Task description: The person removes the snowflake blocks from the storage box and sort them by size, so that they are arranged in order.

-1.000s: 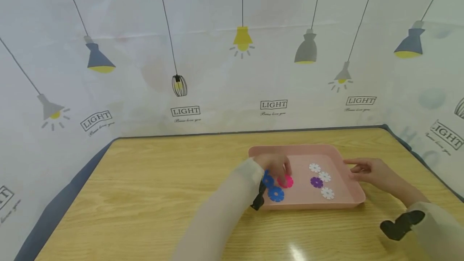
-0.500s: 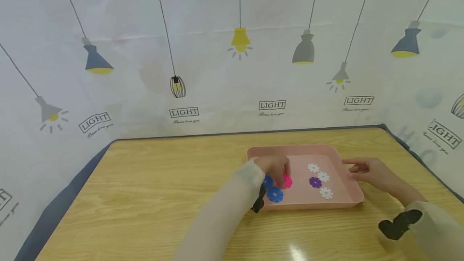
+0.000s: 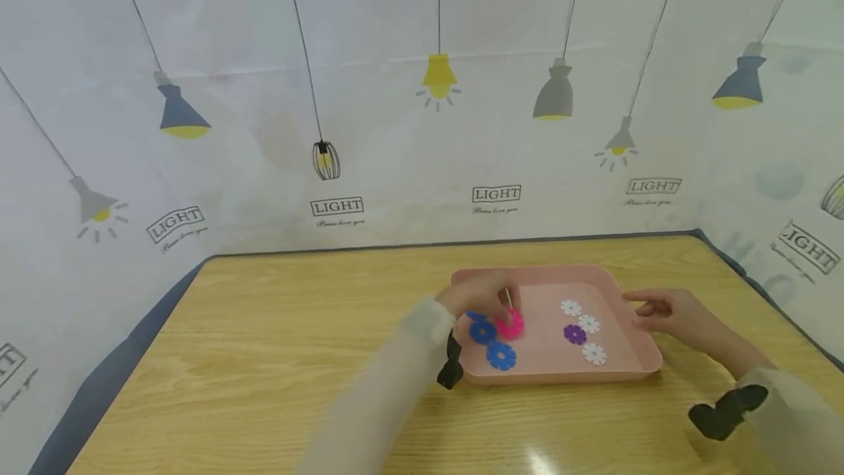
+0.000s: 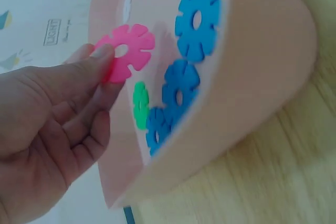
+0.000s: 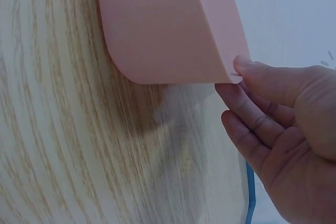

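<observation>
My left hand (image 3: pixel 481 295) pinches a pink snowflake disc (image 4: pixel 140 40) between thumb and fingertips. It holds the disc tilted above the left part of the pink tray (image 3: pixel 543 349). Several blue discs (image 3: pixel 508 363) lie in the tray below and beside that hand. A green disc (image 4: pixel 137 97) shows near them in the left wrist view, while the hand covers its place in the head view. At the tray's right end, my right hand (image 5: pixel 294 114) grips the rim, thumb on the inner side and fingers outside and below.
Several white discs (image 3: pixel 596 358) and a purple disc (image 3: pixel 570 333) lie in the right half of the tray. The tray stands on a wooden table (image 3: pixel 297 358). A curtain printed with lamps (image 3: pixel 395 130) rises behind the table's far edge and along the sides.
My left hand has shifted left with the pink disc, uncovering more of the blue discs. The right hand stays at the tray's right rim.
</observation>
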`<state>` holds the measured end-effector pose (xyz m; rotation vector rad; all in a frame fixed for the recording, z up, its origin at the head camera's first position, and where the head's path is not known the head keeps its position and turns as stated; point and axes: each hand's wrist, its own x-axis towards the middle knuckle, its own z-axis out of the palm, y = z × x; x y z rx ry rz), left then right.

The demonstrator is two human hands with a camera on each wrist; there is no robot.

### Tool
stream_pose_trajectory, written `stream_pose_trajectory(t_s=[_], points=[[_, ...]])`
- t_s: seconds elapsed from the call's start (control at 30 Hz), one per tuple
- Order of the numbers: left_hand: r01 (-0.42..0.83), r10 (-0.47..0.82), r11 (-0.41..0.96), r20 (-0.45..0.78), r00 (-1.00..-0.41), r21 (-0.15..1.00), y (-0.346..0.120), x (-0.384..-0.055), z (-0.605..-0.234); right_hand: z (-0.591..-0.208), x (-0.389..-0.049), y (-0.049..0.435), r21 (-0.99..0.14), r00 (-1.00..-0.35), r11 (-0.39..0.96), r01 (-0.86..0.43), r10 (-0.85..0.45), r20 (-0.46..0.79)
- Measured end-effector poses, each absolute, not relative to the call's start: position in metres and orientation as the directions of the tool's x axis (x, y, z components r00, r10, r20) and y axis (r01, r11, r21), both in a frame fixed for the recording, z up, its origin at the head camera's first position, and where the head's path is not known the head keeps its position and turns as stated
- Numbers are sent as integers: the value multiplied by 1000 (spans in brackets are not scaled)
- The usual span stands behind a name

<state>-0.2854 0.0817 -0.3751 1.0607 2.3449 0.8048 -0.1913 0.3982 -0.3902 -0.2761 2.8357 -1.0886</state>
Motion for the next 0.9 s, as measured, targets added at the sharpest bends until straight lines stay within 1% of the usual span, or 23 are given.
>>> stream_pose_trajectory(t_s=[0.13,0.2,0.33,0.47,0.6,0.73,0.9], points=[[594,785,491,-29,-619,637,66,-289,-375,-392,-189,400,-674,-976,722,-159,-218,-3],[600,781,475,6,-625,644,57,-289,-371,-392,-188,401,-681,-974,714,-162,-224,-3],[628,787,451,49,-615,634,35,-285,-359,-395,-186,402,-688,-974,707,-161,-227,-6],[642,779,468,58,-624,607,10,-280,-347,-396,-186,402,-686,-977,714,-140,-212,-21],[627,771,491,34,-636,604,-12,-277,-343,-395,-186,403,-672,-980,731,-120,-195,-38],[611,768,492,21,-640,620,-29,-278,-350,-393,-188,402,-664,-981,739,-114,-191,-44],[573,764,477,8,-645,666,-44,-280,-369,-391,-190,397,-674,-979,727,-131,-204,-30]])
